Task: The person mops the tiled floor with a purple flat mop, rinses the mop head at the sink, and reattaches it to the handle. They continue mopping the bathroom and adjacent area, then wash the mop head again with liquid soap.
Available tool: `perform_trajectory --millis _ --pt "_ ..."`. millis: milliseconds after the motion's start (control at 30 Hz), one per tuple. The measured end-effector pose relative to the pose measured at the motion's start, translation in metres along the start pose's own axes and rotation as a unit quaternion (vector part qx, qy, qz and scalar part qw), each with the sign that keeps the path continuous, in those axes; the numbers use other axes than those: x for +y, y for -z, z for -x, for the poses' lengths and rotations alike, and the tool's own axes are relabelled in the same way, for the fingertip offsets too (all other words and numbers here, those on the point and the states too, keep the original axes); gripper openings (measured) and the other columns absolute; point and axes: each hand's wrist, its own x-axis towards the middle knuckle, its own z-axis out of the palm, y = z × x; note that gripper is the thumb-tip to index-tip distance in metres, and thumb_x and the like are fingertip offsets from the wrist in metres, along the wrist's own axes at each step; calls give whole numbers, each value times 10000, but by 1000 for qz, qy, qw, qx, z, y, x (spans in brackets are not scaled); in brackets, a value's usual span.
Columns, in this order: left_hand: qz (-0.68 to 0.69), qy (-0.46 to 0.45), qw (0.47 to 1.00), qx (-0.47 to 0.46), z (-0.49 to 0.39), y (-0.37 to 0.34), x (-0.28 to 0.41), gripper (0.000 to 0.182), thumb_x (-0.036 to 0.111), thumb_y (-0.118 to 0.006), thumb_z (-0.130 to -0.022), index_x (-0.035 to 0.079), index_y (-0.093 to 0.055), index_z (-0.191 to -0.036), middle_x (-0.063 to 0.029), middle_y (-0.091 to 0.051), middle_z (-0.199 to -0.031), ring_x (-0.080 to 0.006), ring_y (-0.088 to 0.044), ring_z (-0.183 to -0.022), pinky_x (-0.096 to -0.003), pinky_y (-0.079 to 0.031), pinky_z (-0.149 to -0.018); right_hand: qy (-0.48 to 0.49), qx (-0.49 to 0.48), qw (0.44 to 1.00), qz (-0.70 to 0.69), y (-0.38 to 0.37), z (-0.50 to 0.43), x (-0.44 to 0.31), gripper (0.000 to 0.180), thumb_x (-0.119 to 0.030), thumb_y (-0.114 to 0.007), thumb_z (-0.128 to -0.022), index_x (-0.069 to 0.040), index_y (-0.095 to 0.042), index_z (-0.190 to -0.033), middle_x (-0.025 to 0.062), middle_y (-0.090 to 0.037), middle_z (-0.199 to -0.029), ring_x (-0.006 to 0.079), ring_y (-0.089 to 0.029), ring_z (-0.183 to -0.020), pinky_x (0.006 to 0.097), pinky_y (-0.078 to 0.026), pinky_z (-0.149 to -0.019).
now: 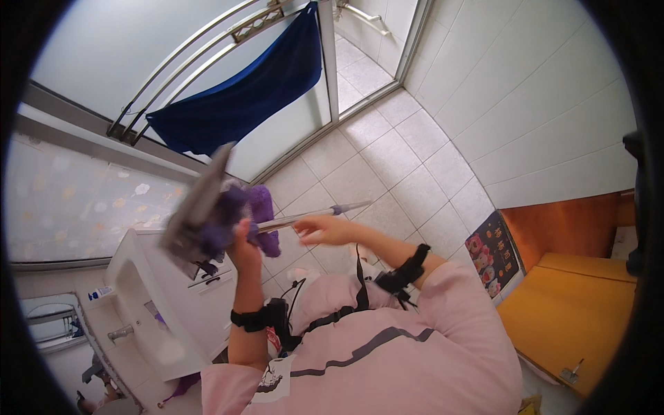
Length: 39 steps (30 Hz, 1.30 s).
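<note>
A flat mop [194, 207] with a grey plate-like head is held up in front of me on the left, its head blurred. Purple fluffy cloth [263, 199] hangs about the head. My left hand [245, 251] grips the mop close under its head. From there the metal pole [282, 222] runs right across the view, thinning toward its far end. My right hand [327, 230] is beside the pole, fingers apart and somewhat blurred; whether the fingertips touch it cannot be made out.
A white washbasin [137, 290] with a faucet [121, 333] stands at left. Ahead, a blue towel [249, 93] hangs from metal rails on a sliding glass door [306, 119]. Pale floor tiles [394, 150] lie beyond my hands. At right are a dark printed mat [493, 254] and a yellow wooden door [570, 311].
</note>
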Motion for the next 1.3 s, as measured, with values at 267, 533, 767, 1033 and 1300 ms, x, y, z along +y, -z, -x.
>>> perform_trajectory --millis 267,533,767,1033,1300 --pt "-314 -125 940 40 20 -5 -60 247 137 -507 -838 -27 -511 -1023 -128 -533 -1016 -204 -525 -898 -321 -420 -794 -14 106 988 111 -54 -3 -14 566 -273 -625 -780 7 -398 -1217 129 -575 -1048 195 -541 -976 315 -423 -839" --pt "-304 -168 936 -51 2 28 -41 211 108 -563 -766 -8 -592 -939 -61 -563 -976 -170 -520 -884 -308 -411 -786 -88 43 994 -55 -58 -42 -6 319 -185 -551 -827 -25 -535 -1103 16 -612 -899 77 -532 -717 236 -436 -642" --pt "-229 -278 905 -225 -6 -7 -27 553 187 -576 -821 34 -307 -1280 -129 -373 -1286 -218 -442 -1111 -352 -322 -971 16 188 982 3 -19 44 -55 226 -165 -527 -824 -26 -571 -997 68 -587 -922 124 -522 -839 260 -412 -760" --pt "118 124 944 -281 16 -57 -6 660 349 -508 -845 33 -201 -1336 -167 -357 -1307 -247 -434 -1142 -358 -355 -962 -48 317 905 -279 26 105 -92 507 -411 -380 -873 -40 -407 -1217 93 -537 -1076 138 -535 -937 258 -445 -792" --pt "255 274 836 -401 26 -38 -32 716 468 -429 -841 27 -178 -1347 -167 -377 -1292 -259 -430 -1152 -372 -349 -981 -99 248 956 -125 42 128 -115 537 -471 -461 -837 2 -519 -1082 89 -503 -1107 150 -504 -952 278 -406 -837"
